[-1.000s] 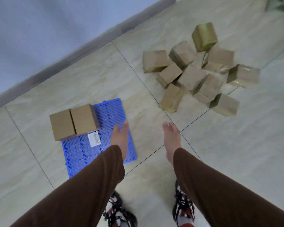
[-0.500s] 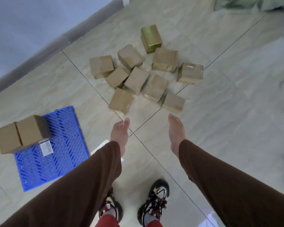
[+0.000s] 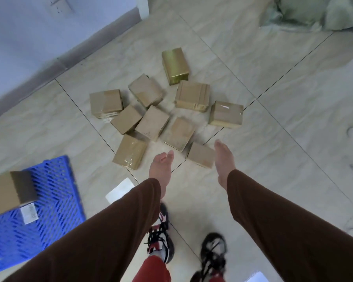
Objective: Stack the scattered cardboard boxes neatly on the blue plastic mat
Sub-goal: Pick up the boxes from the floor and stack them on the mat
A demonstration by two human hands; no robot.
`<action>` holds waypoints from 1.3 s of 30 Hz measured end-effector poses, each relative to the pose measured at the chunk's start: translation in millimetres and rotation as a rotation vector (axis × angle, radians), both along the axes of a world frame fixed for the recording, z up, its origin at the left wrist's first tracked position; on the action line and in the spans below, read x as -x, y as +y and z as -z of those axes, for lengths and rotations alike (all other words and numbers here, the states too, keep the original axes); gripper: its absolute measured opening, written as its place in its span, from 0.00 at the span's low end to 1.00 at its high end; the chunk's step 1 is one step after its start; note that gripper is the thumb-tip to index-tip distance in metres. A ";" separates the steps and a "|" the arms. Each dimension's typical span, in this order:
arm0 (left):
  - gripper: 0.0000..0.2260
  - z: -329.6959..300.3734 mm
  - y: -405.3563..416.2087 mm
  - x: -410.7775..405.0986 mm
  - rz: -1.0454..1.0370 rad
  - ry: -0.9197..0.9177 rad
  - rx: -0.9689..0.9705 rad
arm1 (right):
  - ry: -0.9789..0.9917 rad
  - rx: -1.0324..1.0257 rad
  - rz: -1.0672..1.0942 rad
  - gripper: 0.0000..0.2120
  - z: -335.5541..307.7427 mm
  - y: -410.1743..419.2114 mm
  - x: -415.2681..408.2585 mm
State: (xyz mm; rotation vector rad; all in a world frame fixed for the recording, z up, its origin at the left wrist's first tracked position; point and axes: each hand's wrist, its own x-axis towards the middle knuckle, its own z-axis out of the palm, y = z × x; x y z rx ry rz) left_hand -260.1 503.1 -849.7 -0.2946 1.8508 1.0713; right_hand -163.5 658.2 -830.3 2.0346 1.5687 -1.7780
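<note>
Tile floor [image 3: 273,139], grey baseboard [image 3: 102,44] along wall [image 3: 29,27], green bag [image 3: 314,13] top-right corner, white paper [image 3: 119,190] nr bottom centre.

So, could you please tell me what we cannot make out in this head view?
- Blue mat: the frame's left edge and the sleeve cut it off.
- Box on the mat: partly cropped at the left; a neighbour cannot be confirmed.
- Nearest box: partly hidden by the right hand.
- Mat label: print too small and blurred.
- Top-right green bundle: cropped, unidentifiable.
</note>
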 end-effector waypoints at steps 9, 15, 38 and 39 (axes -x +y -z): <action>0.23 47.0 97.4 9.3 -0.112 0.139 0.098 | -0.161 -0.095 -0.185 0.25 68.0 155.0 -15.0; 0.28 97.2 194.5 -5.5 -0.151 0.427 0.246 | -0.276 -0.395 -0.465 0.30 114.6 262.9 0.9; 0.17 193.6 331.8 -57.4 -0.655 -0.388 -0.271 | -0.268 -0.311 -0.901 0.23 225.0 291.7 46.6; 0.15 181.9 320.0 -53.6 -0.640 -0.369 -0.272 | -0.237 -0.325 -0.865 0.23 211.1 280.0 46.5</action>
